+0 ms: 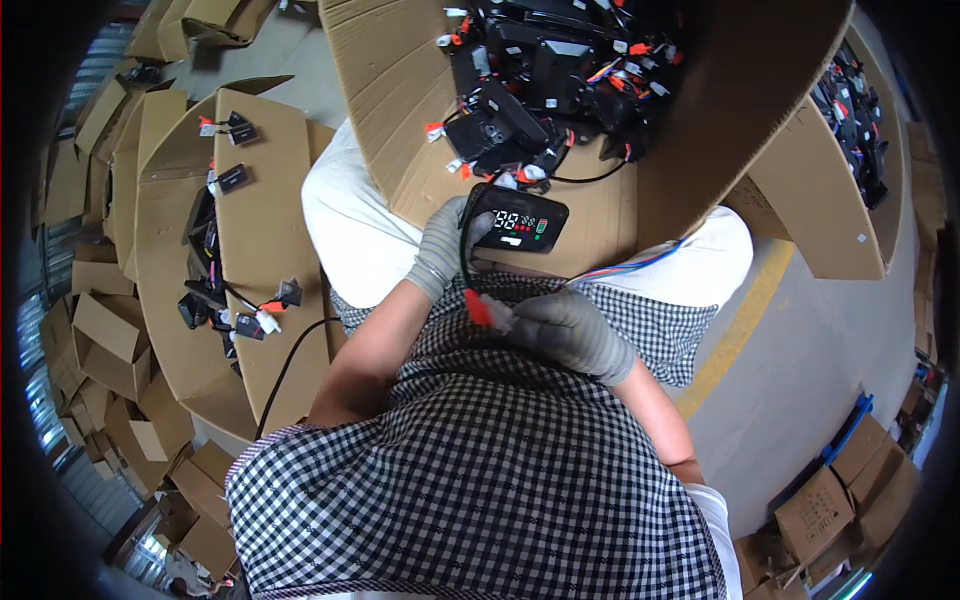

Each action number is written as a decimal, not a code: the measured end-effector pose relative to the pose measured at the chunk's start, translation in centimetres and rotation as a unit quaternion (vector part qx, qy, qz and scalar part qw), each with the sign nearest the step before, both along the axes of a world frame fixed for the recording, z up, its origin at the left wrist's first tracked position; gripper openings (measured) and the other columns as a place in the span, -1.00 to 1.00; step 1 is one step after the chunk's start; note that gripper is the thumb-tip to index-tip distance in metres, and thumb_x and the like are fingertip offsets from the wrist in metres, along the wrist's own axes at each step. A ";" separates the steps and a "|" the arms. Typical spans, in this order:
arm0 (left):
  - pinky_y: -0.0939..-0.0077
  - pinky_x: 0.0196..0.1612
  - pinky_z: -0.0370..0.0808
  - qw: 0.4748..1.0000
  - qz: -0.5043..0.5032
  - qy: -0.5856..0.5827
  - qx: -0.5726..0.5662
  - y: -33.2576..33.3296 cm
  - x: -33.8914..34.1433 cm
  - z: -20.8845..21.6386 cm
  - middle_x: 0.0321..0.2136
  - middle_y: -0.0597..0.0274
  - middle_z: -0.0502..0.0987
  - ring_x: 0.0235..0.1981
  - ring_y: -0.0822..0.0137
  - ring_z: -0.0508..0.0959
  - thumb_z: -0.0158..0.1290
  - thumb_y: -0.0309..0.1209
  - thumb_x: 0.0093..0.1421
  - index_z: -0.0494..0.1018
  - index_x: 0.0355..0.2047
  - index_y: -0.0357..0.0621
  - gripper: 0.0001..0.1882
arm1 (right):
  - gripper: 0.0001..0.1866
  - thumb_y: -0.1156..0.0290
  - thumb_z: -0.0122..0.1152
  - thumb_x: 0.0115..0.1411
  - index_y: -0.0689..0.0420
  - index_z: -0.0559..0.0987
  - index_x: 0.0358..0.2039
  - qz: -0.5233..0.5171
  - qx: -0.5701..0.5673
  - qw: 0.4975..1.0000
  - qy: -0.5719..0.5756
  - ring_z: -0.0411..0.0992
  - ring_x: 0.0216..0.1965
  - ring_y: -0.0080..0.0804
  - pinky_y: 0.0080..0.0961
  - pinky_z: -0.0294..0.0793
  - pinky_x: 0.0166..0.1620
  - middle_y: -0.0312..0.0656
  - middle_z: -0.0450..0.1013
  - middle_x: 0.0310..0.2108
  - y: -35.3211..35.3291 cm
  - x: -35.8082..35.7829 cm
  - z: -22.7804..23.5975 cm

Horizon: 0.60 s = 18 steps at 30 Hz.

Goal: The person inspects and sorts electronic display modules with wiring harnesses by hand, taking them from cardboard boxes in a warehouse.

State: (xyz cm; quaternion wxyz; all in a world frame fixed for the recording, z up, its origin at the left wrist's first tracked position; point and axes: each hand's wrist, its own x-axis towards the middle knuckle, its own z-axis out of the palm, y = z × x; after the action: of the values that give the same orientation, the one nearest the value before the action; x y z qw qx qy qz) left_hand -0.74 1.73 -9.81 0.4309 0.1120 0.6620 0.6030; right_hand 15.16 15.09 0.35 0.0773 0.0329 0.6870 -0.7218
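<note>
My left hand (440, 245), in a grey striped glove, grips a black digital display unit (538, 212) by its left end, thumb across the front. Its screen is lit with white digits and red and green marks. From the unit a black cable (466, 250) hangs toward me. At its lower end my right hand (572, 335), also gloved, pinches a whitish plug connector (494, 312) with a red tag. Coloured wires (640, 262) run right from behind the right hand. The fingertips of the right hand partly hide the connector.
Before me a large open cardboard box (385, 80) holds a heap of black display units (550, 95) with tagged cables. Another carton (820, 200) of units stands at the right. On the left, several small units lie in and on a carton (265, 190). Cardboard boxes (815, 515) surround me.
</note>
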 end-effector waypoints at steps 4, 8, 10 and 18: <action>0.57 -0.19 0.44 0.962 0.016 0.257 -0.085 -5.1 -0.6 4.5 -0.30 0.20 0.53 -0.31 0.42 0.51 0.10 -0.33 0.11 0.39 -0.06 -0.29 -0.59 | -0.59 0.07 0.15 0.15 0.18 0.47 -0.60 -0.082 -0.155 0.984 0.017 0.27 -0.65 -0.71 -0.75 0.27 -0.49 -0.40 0.33 -0.69 0.3 0.8 0.3; 0.47 -0.07 0.41 0.949 0.198 0.216 -0.113 -12.4 -1.5 12.5 -0.16 0.14 0.47 -0.19 0.34 0.49 0.11 -0.16 0.02 0.32 0.01 -0.42 -0.35 | -0.56 0.00 0.15 0.14 0.21 0.49 -0.47 -0.243 -0.232 0.942 -0.023 0.15 -0.75 -0.71 -0.77 0.20 -0.62 -0.40 0.29 -0.74 1.5 1.8 -1.3; 0.38 0.02 0.40 0.916 0.349 0.191 0.056 -18.0 -3.0 13.6 -0.11 0.10 0.47 -0.12 0.23 0.49 0.12 -0.17 0.00 0.30 0.05 -0.39 -0.33 | -0.60 0.07 0.15 0.16 0.24 0.51 -0.36 -0.316 -0.242 0.910 -0.112 0.11 -0.78 -0.74 -0.80 0.20 -0.67 -0.41 0.26 -0.76 2.6 0.6 -1.4; 0.49 -0.40 0.41 0.693 0.505 0.100 0.504 -33.5 -10.3 22.7 -0.44 0.18 0.43 -0.50 0.39 0.39 -0.05 -0.35 0.07 0.37 -0.23 -0.31 -0.70 | -0.72 0.25 0.05 0.25 0.20 0.57 -0.40 -0.249 -0.064 0.954 -0.156 0.13 -0.72 -0.75 -0.76 0.08 -0.63 -0.44 0.27 -0.73 2.3 -0.8 -2.8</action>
State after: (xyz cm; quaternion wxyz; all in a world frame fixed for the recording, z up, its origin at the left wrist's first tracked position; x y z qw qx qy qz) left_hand -11.00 -31.72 12.94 -0.1286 0.0212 0.2550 0.9581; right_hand 14.36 17.39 -2.45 0.0036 0.3102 0.5886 -0.7466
